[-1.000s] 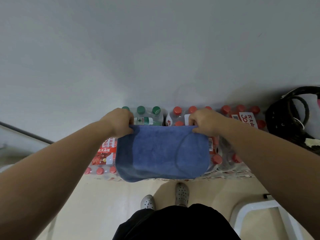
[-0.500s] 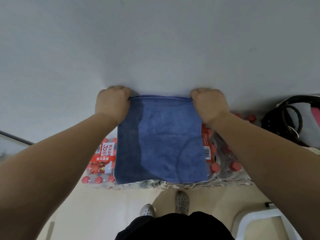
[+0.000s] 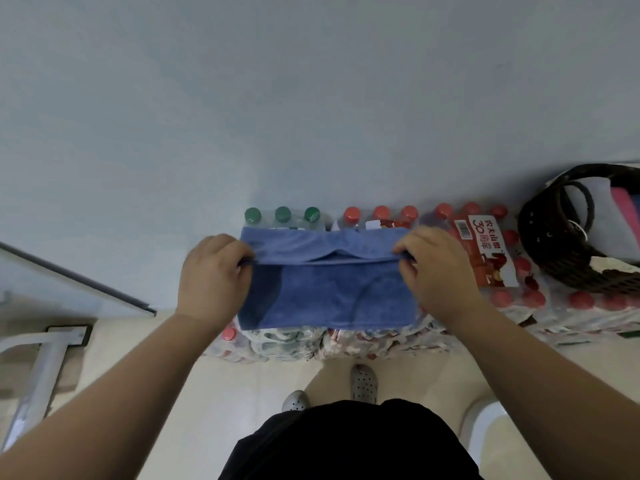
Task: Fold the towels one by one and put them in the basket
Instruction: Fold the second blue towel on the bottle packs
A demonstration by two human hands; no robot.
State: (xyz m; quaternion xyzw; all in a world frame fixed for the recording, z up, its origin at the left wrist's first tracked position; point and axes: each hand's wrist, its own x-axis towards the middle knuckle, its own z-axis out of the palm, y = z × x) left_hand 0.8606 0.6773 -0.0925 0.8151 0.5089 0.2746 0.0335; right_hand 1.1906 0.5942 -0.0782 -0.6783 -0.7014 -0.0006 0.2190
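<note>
Several shrink-wrapped packs of bottles [image 3: 485, 268] lie under and beyond the fingers. Well off to the right of the right fingers sits the dark woven basket [image 3: 554, 265], with pale and pink cloth [image 3: 621, 202] showing inside (likely towels already folded, though that is a guess). Between the two sets of fingers stretches the blue towel [image 3: 325, 296], doubled over, its upper flap falling away from the fingers toward the bottle caps. The left hand [image 3: 213, 275] and right hand [image 3: 440, 271] each hold one end, fingers [image 3: 242, 256] curled and pinching the fold line. By this look the towel is mid-fold: another crease seems due, then the carry to the basket. Whether other towels wait unfolded cannot be told.
</note>
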